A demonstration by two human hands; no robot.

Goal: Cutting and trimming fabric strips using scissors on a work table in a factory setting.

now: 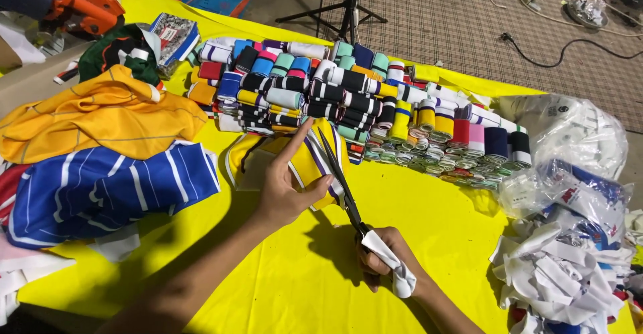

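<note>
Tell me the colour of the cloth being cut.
Yellow with purple and white stripes, seen in the head view.

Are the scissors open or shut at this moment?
Open. The two blades of the scissors spread apart in a narrow V over the yellow striped cloth, held by the right hand.

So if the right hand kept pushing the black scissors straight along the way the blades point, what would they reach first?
From the right hand, the black scissors point up and away over the yellow striped fabric piece held by the left hand. Beyond it, probably the stack of folded striped knit bands, though depth is unclear.
</note>
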